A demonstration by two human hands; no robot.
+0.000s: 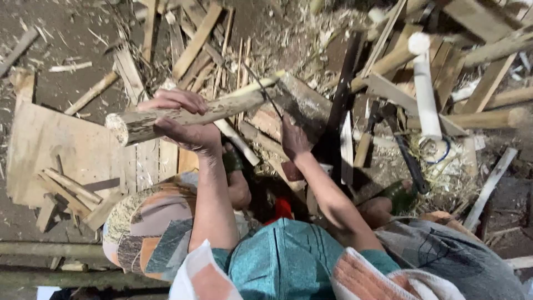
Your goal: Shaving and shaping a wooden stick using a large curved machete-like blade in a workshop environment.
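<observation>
My left hand (183, 119) grips a pale, peeled wooden log (133, 123), holding it nearly level above the ground with its cut end pointing left. My right hand (293, 139) is closed around the handle of a thin dark blade (261, 86) whose edge lies across the far part of the log, close to a wooden chopping block (302, 103). Both forearms reach forward from my body, over my patterned clothes.
A flat plywood board (50, 150) with short split sticks (69, 191) lies to the left. Planks and offcuts (194, 44) are piled ahead. A white pipe (426, 94) stands among timber at the right. Wood shavings litter the dirt floor.
</observation>
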